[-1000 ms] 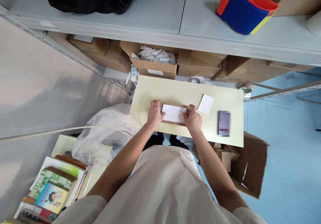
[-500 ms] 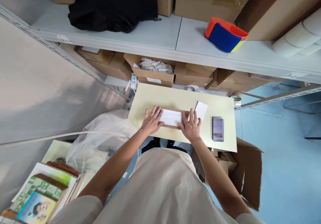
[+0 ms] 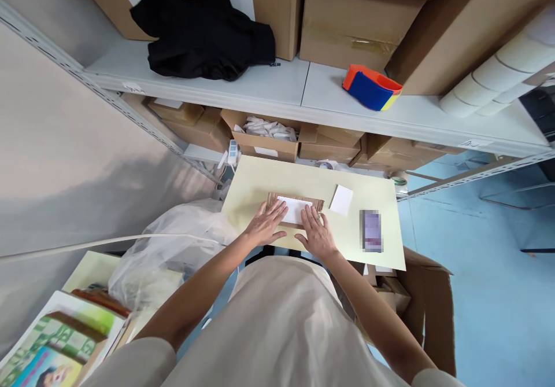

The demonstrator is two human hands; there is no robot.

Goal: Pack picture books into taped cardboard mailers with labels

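Note:
A piece of brown corrugated cardboard (image 3: 272, 196) lies on the pale yellow table (image 3: 247, 181) in front of me, with a white paper sheet (image 3: 293, 210) on top of it. My left hand (image 3: 265, 225) rests flat on the left part of the paper, fingers stretched out. On the right end my right hand (image 3: 318, 233) lies with its fingers extended over the paper and cardboard. Parts of both are hidden under my fingers. Beyond my right hand is a stack or sheet of white paper (image 3: 341, 199).
A blurred-out purple object (image 3: 372, 231) lies at the table's right. Behind stands a shelf (image 3: 281, 95) with cartons, a black garment (image 3: 208, 40) and a blue-red band (image 3: 372, 88). A clear plastic bag (image 3: 169, 242) is at the left; an open carton (image 3: 429, 300) stands below right.
Both hands have shifted from the ends of the paper onto it, closer together and flatter. The camera view has tilted upward, showing more of the shelf.

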